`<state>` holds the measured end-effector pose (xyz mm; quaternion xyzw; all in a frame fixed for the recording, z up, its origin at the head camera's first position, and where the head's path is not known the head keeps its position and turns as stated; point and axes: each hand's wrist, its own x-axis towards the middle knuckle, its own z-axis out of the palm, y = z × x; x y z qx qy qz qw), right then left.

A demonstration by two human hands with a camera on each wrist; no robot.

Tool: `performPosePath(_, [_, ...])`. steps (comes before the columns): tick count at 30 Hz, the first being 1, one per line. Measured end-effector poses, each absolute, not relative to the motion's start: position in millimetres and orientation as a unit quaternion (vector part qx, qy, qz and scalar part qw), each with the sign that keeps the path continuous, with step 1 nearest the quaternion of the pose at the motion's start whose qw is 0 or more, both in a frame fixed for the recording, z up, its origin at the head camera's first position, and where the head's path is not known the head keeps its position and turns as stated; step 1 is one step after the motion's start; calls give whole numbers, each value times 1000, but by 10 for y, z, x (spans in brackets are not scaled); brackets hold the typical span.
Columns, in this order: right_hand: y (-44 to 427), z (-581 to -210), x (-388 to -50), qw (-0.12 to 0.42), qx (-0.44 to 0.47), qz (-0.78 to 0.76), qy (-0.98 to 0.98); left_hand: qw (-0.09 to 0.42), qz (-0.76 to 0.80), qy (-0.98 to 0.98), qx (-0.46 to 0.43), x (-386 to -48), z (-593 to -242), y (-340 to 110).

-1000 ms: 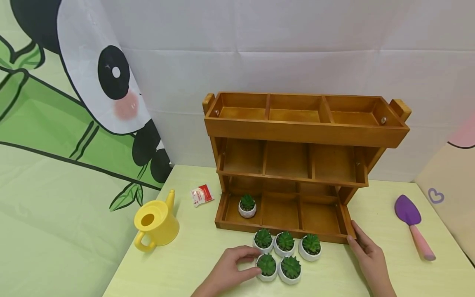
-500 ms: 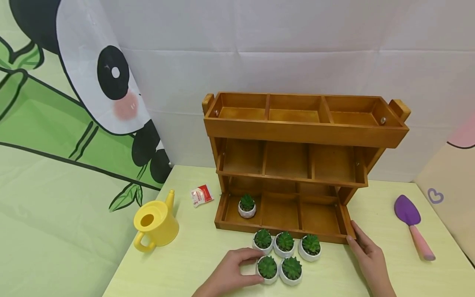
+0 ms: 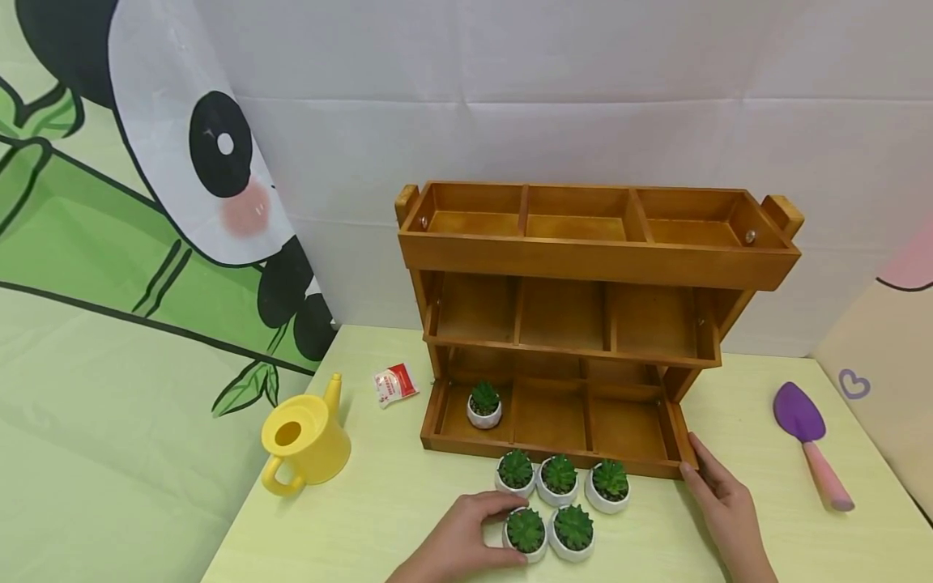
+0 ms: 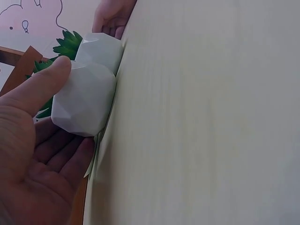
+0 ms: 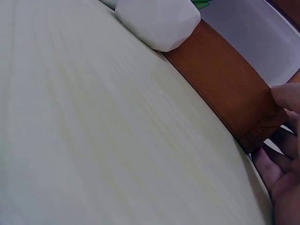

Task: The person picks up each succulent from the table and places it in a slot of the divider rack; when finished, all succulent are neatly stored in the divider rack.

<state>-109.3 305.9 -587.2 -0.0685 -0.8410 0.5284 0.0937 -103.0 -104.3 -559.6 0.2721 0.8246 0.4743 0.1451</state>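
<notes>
My left hand (image 3: 466,541) holds a small potted succulent (image 3: 526,531) by its sides, thumb at the front and fingers at the back. In the left wrist view, its white faceted pot (image 4: 84,99) is between thumb and fingers, at the tabletop. Right beside it stands another succulent (image 3: 573,530). Behind these, a row of three more succulents (image 3: 559,476) lines the front of a brown wooden tiered shelf (image 3: 598,263). My right hand (image 3: 729,508) grips the bottom tier's front right corner (image 5: 262,124). One succulent (image 3: 484,405) sits in the bottom left compartment.
A yellow watering can (image 3: 306,441) stands at the left, with a small red and white packet (image 3: 396,384) behind it. On the far right lies a trowel (image 3: 800,414) with a purple blade and pink handle. A white cloth wall (image 3: 583,97) rises behind the shelf.
My left hand has moved slightly right and nearer the front edge, shifting the succulent it holds a little the same way, against its neighbour. The right hand keeps its place on the shelf corner.
</notes>
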Motion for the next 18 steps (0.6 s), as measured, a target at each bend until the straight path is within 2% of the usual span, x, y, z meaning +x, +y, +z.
performPosePath(18, [3046,-5841,-1077,97,-68,526,-842,153,477,825,263,-1032,-5584,-1019])
